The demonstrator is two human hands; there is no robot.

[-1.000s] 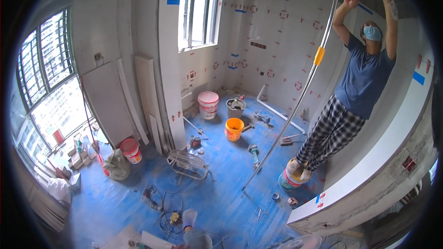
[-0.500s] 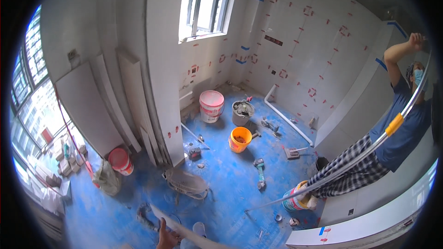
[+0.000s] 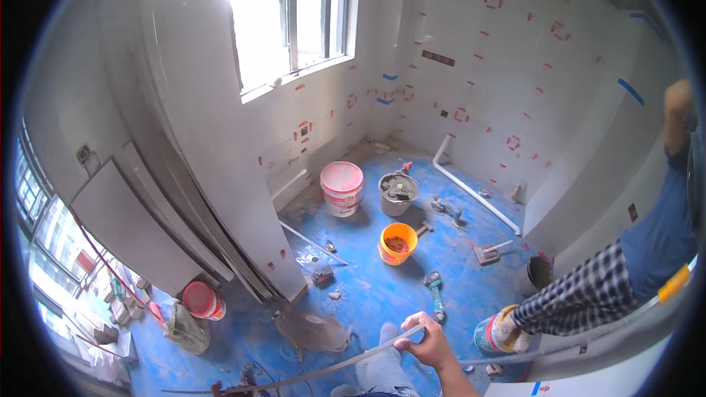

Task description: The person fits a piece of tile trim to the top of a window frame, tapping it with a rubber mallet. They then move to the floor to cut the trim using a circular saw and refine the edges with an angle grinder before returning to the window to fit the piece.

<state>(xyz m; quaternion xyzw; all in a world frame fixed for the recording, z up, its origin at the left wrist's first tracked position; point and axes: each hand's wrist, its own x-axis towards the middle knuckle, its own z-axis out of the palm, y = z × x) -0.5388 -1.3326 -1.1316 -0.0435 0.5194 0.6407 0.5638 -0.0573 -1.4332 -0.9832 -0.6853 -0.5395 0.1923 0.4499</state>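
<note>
A long, thin, pale strip of board (image 3: 323,369) stretches low across the view, seen nearly edge-on and slanting up to the right. My right hand (image 3: 428,341) is closed on its right end, thumb and fingers gripping the edge. Near the lower left, the dark fingers of my left hand (image 3: 218,388) wrap the strip; most of that hand is hidden. Below the strip, my legs (image 3: 382,369) show in light trousers. Beyond my right hand, a teal cordless power tool (image 3: 434,295) lies on the blue-covered floor.
A person (image 3: 647,228) stands on an upturned-looking bucket (image 3: 487,337) at right, arm raised. An orange bucket (image 3: 397,244), grey mortar bucket (image 3: 397,195) and pink-white bucket (image 3: 342,190) stand ahead. A white pipe (image 3: 478,195) lies behind; boards (image 3: 132,228) lean left.
The strip has swung from a steep slant to a flatter one. My right hand has come into view on its right end; my left hand has shifted left. The view has tilted.
</note>
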